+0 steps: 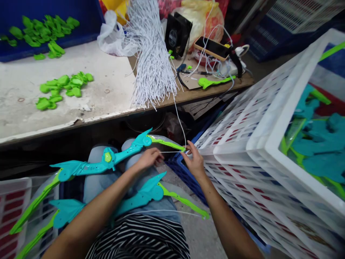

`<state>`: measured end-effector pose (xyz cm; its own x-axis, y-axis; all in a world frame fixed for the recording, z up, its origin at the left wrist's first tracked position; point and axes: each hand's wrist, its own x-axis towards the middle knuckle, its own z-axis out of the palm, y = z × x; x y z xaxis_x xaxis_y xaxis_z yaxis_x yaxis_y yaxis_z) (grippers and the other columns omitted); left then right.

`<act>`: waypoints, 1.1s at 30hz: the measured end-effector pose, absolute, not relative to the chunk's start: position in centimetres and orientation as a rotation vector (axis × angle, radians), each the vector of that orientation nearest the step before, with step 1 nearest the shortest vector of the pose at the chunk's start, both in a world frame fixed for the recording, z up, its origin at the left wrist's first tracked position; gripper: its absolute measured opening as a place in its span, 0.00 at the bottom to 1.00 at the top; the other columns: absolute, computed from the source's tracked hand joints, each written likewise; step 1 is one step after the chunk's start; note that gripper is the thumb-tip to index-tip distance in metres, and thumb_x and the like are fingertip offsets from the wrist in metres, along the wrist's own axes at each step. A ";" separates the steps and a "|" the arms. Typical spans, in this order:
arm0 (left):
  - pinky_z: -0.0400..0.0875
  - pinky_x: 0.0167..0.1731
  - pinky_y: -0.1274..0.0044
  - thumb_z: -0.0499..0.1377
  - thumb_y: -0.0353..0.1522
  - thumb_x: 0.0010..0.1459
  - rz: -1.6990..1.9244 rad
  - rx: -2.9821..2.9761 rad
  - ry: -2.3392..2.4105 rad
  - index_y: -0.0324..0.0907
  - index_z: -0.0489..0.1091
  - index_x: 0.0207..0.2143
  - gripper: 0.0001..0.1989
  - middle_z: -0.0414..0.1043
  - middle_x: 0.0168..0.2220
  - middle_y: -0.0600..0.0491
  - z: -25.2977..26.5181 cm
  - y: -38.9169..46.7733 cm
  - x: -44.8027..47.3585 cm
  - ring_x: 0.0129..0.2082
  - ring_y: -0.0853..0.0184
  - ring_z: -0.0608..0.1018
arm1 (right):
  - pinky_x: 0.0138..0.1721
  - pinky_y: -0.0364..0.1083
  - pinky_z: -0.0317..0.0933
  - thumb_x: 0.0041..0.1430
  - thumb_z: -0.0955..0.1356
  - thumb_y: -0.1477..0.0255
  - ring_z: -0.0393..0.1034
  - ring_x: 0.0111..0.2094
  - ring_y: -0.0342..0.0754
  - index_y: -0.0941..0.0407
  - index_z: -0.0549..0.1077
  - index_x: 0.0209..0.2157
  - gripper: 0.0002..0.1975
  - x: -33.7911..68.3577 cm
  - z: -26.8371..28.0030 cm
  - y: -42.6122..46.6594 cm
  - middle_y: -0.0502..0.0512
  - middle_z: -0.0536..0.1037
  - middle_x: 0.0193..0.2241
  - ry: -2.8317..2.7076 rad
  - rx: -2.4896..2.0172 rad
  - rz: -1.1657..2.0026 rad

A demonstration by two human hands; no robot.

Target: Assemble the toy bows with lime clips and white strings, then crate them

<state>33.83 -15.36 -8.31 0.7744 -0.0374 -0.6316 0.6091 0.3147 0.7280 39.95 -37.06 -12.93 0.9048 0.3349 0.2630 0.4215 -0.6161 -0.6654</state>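
Observation:
A turquoise toy bow (94, 167) with lime-green limbs lies across my lap. At its right tip, my right hand (194, 161) pinches a white string (180, 120); whether the fingers also grip the tip itself is hard to see. My left hand (150, 158) is closed on the same string a little to the left, and a short stretch runs taut between both hands. Up from the tip, another length leads to a thick bundle of white strings (155, 54) on the table. Closer to my body rests a second toy bow (140, 198), strung with white string and partly under my left forearm.
Small green plastic parts (64, 84) lie in piles on the worktable (16, 122), with more in a blue bin (86, 21). A black fan (178, 34), phone (211, 48) and cables sit behind. At right stands a white crate (258, 144) holding turquoise and green parts.

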 end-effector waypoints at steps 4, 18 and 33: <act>0.73 0.36 0.74 0.54 0.29 0.52 -0.104 0.986 0.685 0.40 0.68 0.24 0.06 0.78 0.39 0.51 -5.0 -5.9 25.6 0.43 0.61 0.78 | 0.39 0.49 0.68 0.60 0.64 0.60 0.70 0.31 0.48 0.56 0.53 0.63 0.33 39.5 -12.7 -37.1 0.59 0.77 0.40 -0.567 -2.302 -0.176; 0.72 0.38 0.70 0.71 0.42 0.35 0.474 0.842 0.865 0.42 0.71 0.24 0.18 0.75 0.24 0.51 -1.1 -4.3 12.3 0.29 0.63 0.78 | 0.39 0.53 0.66 0.61 0.61 0.57 0.72 0.37 0.57 0.56 0.73 0.45 0.21 40.7 -7.2 -26.3 0.62 0.77 0.37 -1.336 -2.243 -0.552; 0.56 0.15 0.83 0.67 0.49 0.39 0.818 0.768 0.920 0.38 0.66 0.27 0.25 0.64 0.15 0.59 0.5 -1.8 10.6 0.14 0.75 0.67 | 0.34 0.47 0.69 0.58 0.62 0.62 0.73 0.31 0.50 0.48 0.70 0.54 0.23 34.8 -8.1 -6.4 0.52 0.80 0.39 -1.861 -1.915 0.690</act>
<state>10.63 -1.77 0.47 0.3663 0.8551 -0.3669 -0.2639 0.4736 0.8403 34.83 -6.42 -8.11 0.0023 0.9966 -0.0824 0.8094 -0.0502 -0.5851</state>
